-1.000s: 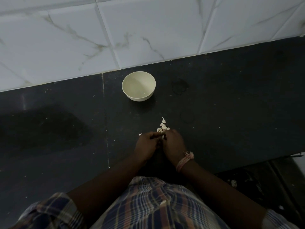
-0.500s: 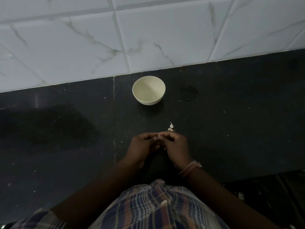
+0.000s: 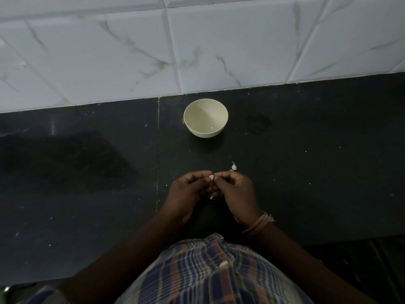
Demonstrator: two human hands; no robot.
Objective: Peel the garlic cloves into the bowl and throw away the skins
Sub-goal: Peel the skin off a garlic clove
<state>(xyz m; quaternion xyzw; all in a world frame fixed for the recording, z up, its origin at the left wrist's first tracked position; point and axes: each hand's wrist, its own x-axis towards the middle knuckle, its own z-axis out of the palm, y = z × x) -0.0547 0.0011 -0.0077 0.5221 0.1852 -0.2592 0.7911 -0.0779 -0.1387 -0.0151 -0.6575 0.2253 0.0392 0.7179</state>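
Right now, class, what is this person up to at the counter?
A person stands at a dark counter peeling garlic. Both hands meet over it: the left hand and right hand pinch a small pale garlic clove between their fingertips. A few more cloves or skins lie just beyond the right hand. The cream bowl sits further back near the tiled wall, apart from the hands, and looks nearly empty.

A dimly lit scene is recorded, the black counter (image 3: pixel 306 172) left murky and grainy. Most light is caught by the white tiled wall (image 3: pixel 197 40), whose grout lines are bowed by wide-angle distortion. A broad shadow is cast at left; fine detail is lost at the hands.
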